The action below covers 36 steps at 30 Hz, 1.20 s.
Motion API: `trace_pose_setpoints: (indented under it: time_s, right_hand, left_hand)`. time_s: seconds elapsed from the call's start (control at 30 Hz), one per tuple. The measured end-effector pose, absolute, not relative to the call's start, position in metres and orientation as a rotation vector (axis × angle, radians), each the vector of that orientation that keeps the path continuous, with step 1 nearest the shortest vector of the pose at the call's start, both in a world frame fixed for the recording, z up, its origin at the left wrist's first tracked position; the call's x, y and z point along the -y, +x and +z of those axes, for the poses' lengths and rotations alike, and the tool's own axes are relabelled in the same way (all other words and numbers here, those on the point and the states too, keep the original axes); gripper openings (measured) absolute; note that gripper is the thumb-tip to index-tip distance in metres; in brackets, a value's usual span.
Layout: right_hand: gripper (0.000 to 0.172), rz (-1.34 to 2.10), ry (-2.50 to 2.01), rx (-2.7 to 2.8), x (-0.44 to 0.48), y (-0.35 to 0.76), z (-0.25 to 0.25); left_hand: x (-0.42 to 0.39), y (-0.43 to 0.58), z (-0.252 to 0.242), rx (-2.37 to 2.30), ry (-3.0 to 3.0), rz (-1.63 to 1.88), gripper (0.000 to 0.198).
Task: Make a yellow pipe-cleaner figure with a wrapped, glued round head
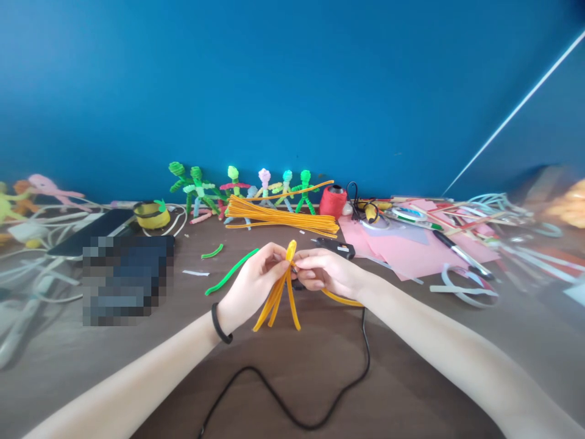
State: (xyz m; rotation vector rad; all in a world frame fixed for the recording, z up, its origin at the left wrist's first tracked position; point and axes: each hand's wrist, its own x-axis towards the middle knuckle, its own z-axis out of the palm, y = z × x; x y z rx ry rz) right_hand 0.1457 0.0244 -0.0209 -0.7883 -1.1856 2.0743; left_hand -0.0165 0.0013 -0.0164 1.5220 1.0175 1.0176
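A black cable [366, 341] curves over the brown table [411, 372] closest to the viewer. Above it, the left hand [253, 279] and the right hand [323, 274] both pinch the folded top of a yellow pipe cleaner bundle [280, 297], held over the table. Its long axis is almost upright, with the loop up and the free ends down toward the person. Far behind, a small yellow pot [150, 216] carries a green piece at its rim.

fuzzy orange pipe cleaners [278, 296], matt brown table [320, 366]

Both hands, left hand [249, 281] and right hand [322, 273], pinched orange pipe cleaners [280, 299]; a green pipe cleaner [228, 274] lay at nine o'clock on the desk [320, 366].
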Motion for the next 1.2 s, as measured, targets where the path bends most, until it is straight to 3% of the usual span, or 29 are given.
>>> trace_pose_setpoints:
  time_s: [0.17,0.67,1.2]
  right_hand:
    - [0.001,2.182,-0.723,1.203,-0.026,0.148,-0.019]
    - [0.015,2.345,-0.626,1.142,-0.028,0.147,-0.026]
    - [0.013,2.158,-0.678,1.18,-0.022,0.139,-0.037]
  left_hand:
    - [0.001,-0.015,-0.016,-1.014,1.554,1.038,0.009]
    - [0.001,-0.014,-0.019,-0.984,1.436,1.082,0.014]
    - [0.006,-0.01,-0.02,-1.014,1.349,1.144,0.015]
